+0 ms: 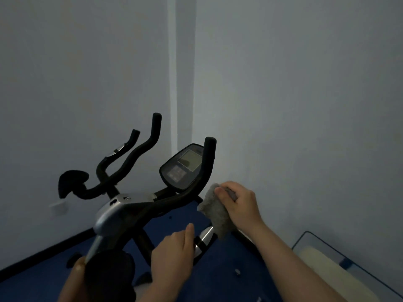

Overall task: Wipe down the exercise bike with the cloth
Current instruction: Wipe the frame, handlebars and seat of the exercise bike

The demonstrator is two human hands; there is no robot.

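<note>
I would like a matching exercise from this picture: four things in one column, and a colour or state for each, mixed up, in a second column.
Things:
1. cloth
2. floor
3. handlebars
4. left hand

Colour or state:
a. blue
b. black
c. grey, held in the right hand
d. holds nothing, fingers loosely open

Right pairs: 1-c, 2-a, 3-b, 4-d

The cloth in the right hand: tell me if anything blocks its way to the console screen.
Nothing visible blocks it. The right hand grips the cloth just right of the upright handlebar; the console screen lies beyond that bar, so go around it.
</note>
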